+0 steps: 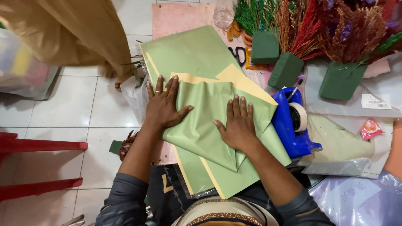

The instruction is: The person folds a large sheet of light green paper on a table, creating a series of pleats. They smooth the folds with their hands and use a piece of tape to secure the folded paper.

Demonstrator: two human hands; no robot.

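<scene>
Both hands lie flat, fingers spread, palms down on a stack of light green wrapping paper sheets with pale yellow undersides point(201, 125), at the centre of the view on a pinkish speckled surface point(176, 19). The left hand point(163, 104), rings on two fingers, presses the left edge of the top folded sheet, thumb angled out toward 3 o'clock. The right hand point(238, 123) presses the same folded sheet just beside it, at 4 o'clock from the left hand, thumb pointing toward 9 o'clock. Neither hand grips anything; both only press.

A larger green sheet runs beneath, from 11 o'clock to 5 o'clock, its near corner hanging over the surface edge toward the person's lap.

At 3 o'clock from the right hand, touching the paper's edge: a blue plastic tape dispenser with a roll of white tape point(293, 125). At 1 o'clock: three dark green floral foam blocks point(285, 70) and bunches of dried red, green and purple stems point(335, 25). Black-handled scissors point(239, 54) lie at 12 o'clock, partly under the paper. A clear glass jar point(224, 12) stands at the top edge.

At 9 o'clock, white floor tiles point(75, 109) and a red plastic stool's legs point(37, 146).
</scene>
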